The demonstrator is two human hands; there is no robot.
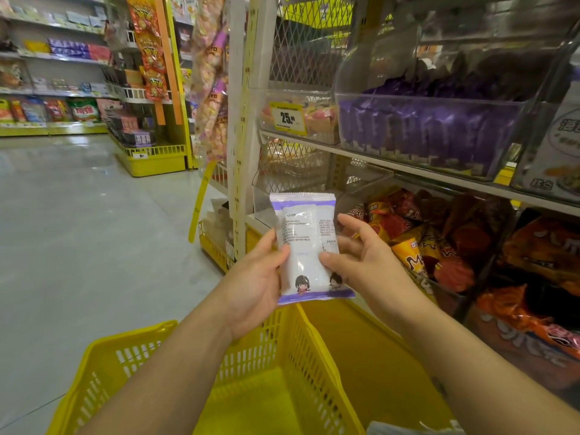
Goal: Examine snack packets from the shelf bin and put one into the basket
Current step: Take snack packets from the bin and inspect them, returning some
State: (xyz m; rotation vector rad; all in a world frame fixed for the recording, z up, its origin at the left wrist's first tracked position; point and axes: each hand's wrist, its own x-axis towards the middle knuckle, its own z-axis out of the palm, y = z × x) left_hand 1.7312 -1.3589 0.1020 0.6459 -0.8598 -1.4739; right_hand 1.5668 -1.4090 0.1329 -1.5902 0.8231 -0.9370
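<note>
A white snack packet (306,246) with purple edges is held upright in front of me, its printed back facing me and small cartoon figures near its bottom. My left hand (254,284) grips its left edge, thumb on the face. My right hand (354,255) holds its right edge, thumb pressed on the front and fingers spread behind. Directly below hangs the yellow plastic basket (282,365). The clear shelf bin (433,133) of purple packets stands above and to the right.
Orange and red snack bags (439,240) fill the lower shelf on the right. A clear bin with a yellow 25 price tag (287,118) stands left of the purple one. A white perforated shelf post (237,152) rises ahead. Grey aisle floor (78,230) lies left.
</note>
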